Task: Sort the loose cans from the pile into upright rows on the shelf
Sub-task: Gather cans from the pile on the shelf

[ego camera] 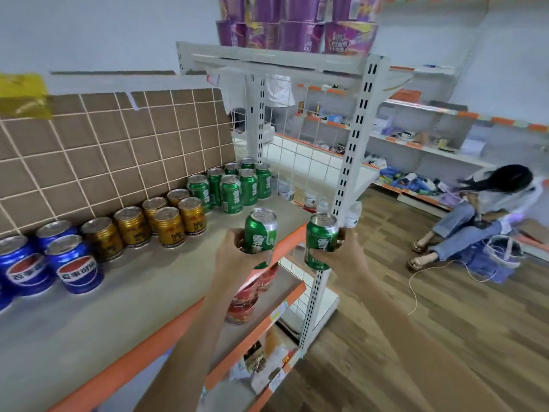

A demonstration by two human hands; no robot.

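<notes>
While each hand is carrying one green can toward the shelf, the placing step is under way. The left hand is wrapping its grip round the left green can, just above the shelf's front edge; the right hand is holding the right green can beyond that edge. Next, both probably need setting upright beside the green row.

Left hand gripping an upright green can, right hand gripping another green can, both above the shelf edge, green cans, gold cans, blue cans standing in rows
</notes>
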